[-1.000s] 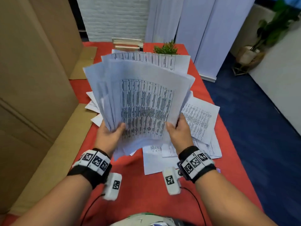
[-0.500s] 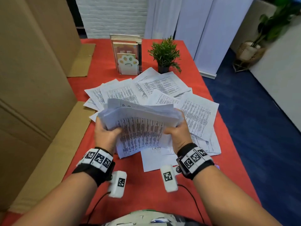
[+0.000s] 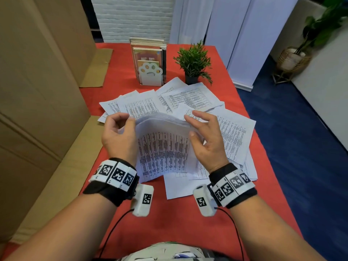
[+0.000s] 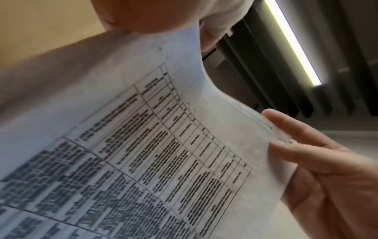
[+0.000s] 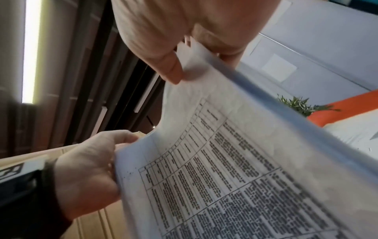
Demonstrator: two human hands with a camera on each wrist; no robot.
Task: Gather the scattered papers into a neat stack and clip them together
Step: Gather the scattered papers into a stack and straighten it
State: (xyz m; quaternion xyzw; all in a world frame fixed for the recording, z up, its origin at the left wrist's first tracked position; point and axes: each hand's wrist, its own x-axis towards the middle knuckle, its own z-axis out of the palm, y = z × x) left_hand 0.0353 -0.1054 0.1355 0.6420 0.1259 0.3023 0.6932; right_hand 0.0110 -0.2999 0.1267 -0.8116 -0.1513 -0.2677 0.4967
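A bundle of printed sheets (image 3: 163, 147) stands on its lower edge on the red tablecloth (image 3: 169, 223), its top curling toward me. My left hand (image 3: 126, 122) grips the bundle's upper left corner, thumb in front and fingers curled behind. My right hand (image 3: 195, 127) pinches the upper right corner, thumb on the printed face and fingers laid over the top edge. The right wrist view shows the thumb (image 5: 167, 67) pressed on the bundle (image 5: 235, 169); the left wrist view shows its printed face (image 4: 143, 153). Loose sheets (image 3: 188, 98) lie scattered behind and to the right. No clip is visible.
A book rack with a paw-shaped bookend (image 3: 150, 73) and a small potted plant (image 3: 194, 61) stand at the table's far end. Cardboard boxes (image 3: 37, 91) wall off the left side. The table's right edge drops to blue carpet (image 3: 301, 147).
The bundle, held up and fanned a second ago, has come down onto the table. Both hands have slid from its lower edge up to the top corners.
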